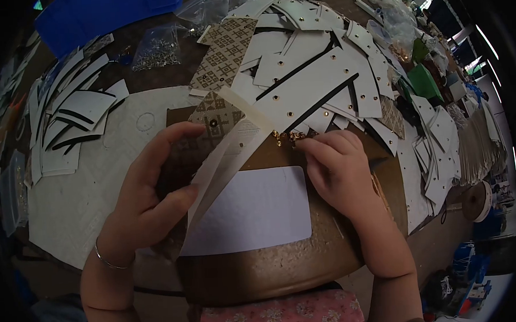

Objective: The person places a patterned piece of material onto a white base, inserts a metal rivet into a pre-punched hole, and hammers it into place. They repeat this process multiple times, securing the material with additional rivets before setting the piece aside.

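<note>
My left hand [160, 195], with a thin bracelet at the wrist, is curved around the left side of a patterned piece [212, 122] with a pale folded edge. Its thumb rests against the pale flap [212, 175], and its fingers are bent over the patterned side. My right hand [334, 163] has thumb and index finger pinched at a small pile of gold-coloured metal bits [283, 137]; whatever lies between the fingertips is too small to make out. Below the flap, a white rectangular sheet [255, 211] lies on a brown board [275, 271].
White pieces with black strips and gold studs [306, 85] are heaped beyond the board. More white pieces [80, 115] lie at the left. A bag of metal parts [157, 48] and a blue bin [104, 17] stand at the back. A green object [424, 85] is at the right.
</note>
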`<state>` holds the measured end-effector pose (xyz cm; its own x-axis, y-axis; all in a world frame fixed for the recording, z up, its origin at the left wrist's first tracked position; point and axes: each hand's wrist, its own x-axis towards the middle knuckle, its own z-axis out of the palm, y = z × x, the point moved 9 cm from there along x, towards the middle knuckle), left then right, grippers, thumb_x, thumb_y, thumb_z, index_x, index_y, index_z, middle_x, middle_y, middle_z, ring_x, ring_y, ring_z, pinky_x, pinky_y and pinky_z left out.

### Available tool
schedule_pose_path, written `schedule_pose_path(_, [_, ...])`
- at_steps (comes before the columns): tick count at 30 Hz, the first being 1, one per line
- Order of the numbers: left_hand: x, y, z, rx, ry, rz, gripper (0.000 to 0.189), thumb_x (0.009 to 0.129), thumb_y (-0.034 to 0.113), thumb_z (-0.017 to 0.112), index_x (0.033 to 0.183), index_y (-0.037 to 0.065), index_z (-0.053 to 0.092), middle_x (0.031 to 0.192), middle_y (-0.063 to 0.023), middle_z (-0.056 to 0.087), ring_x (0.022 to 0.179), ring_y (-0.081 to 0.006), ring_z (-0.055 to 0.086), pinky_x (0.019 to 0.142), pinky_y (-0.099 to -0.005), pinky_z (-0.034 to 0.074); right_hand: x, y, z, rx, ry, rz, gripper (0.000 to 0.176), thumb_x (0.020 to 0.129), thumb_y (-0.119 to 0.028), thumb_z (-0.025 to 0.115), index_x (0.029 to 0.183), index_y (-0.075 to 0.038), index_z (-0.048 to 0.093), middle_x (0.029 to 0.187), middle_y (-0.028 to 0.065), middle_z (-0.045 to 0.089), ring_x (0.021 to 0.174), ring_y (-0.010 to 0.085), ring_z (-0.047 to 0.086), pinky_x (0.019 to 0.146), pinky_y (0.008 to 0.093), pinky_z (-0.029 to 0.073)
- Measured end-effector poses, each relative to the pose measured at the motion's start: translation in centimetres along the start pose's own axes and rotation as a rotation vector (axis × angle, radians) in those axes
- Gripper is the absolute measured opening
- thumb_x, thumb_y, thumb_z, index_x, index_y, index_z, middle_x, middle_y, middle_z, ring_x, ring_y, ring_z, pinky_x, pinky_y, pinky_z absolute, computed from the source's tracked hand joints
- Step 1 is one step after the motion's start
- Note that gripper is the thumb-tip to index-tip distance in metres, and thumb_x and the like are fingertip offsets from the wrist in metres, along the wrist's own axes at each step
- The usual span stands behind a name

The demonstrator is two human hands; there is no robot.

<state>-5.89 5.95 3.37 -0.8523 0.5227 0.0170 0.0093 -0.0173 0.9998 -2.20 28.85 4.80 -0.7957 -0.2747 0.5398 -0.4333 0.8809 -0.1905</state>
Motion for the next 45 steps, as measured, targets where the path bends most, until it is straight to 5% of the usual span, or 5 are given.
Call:
schedule_pose_path(10, [0.4, -1.1, 0.6, -0.038, -0.028, 0.018, 0.063, 0.086, 0.002, 0.058, 0.147, 0.001, 0.043, 0.130, -0.0103, 0.058, 0.122, -0.0154, 0.056, 0.105, -0.0317, 0.045, -4.4, -4.8, 2.2, 0.404, -0.207, -0.097, 0.028, 0.076, -0.003, 0.078, 0.102, -0.012, 0.076, 0.098, 0.0053, 0.071, 0.091, 0.0261, 0.066, 0.083, 0.0383, 0.053])
schedule_pose_path(17, [0.3, -0.9, 1.4, 0.424, -0.161, 0.167, 0.059, 0.081, 0.013, 0.072, 0.136, 0.005, 0.057, 0.110, -0.0109, 0.059, 0.102, -0.0215, 0.060, 0.089, -0.0328, 0.049, -4.1, -4.2, 2.1, 0.438, -0.228, -0.052, 0.027, 0.077, -0.002, 0.077, 0.102, -0.012, 0.077, 0.098, 0.0062, 0.071, 0.088, 0.0270, 0.066, 0.081, 0.0364, 0.053])
schedule_pose_path(25, [-0.4, -1.3, 4.2, 0.573, -0.292, 0.113, 0.064, 0.080, 0.026, 0.082, 0.139, 0.016, 0.058, 0.101, -0.0113, 0.057, 0.091, -0.0289, 0.063, 0.078, -0.0364, 0.052, -5.6, 0.5, 3.4, 0.967, -0.319, 0.658, 0.012, 0.092, -0.007, 0.073, 0.098, -0.005, 0.063, 0.073, 0.0050, 0.061, 0.064, 0.0119, 0.060, 0.058, 0.0268, 0.047])
schedule_pose_path(30, [-0.9, -2.1, 5.7, 0.811, -0.403, 0.077, 0.067, 0.082, 0.025, 0.080, 0.144, 0.027, 0.055, 0.099, -0.0116, 0.057, 0.077, -0.0323, 0.065, 0.069, -0.0403, 0.055, -5.0, -0.9, 3.2, 0.870, -0.443, 0.530, 0.014, 0.091, -0.001, 0.072, 0.093, -0.004, 0.058, 0.074, -0.0005, 0.058, 0.063, 0.0047, 0.053, 0.054, 0.0227, 0.042])
schedule_pose_path(45, [-1.1, -2.1, 6.2, 0.915, -0.455, 0.086, 0.066, 0.082, 0.028, 0.080, 0.144, 0.025, 0.056, 0.095, -0.0103, 0.055, 0.073, -0.0306, 0.063, 0.065, -0.0412, 0.054, -5.2, -1.4, 3.5, 0.774, -0.515, 0.465, 0.012, 0.088, 0.002, 0.072, 0.095, -0.004, 0.065, 0.074, -0.0020, 0.060, 0.062, 0.0025, 0.054, 0.052, 0.0208, 0.041])
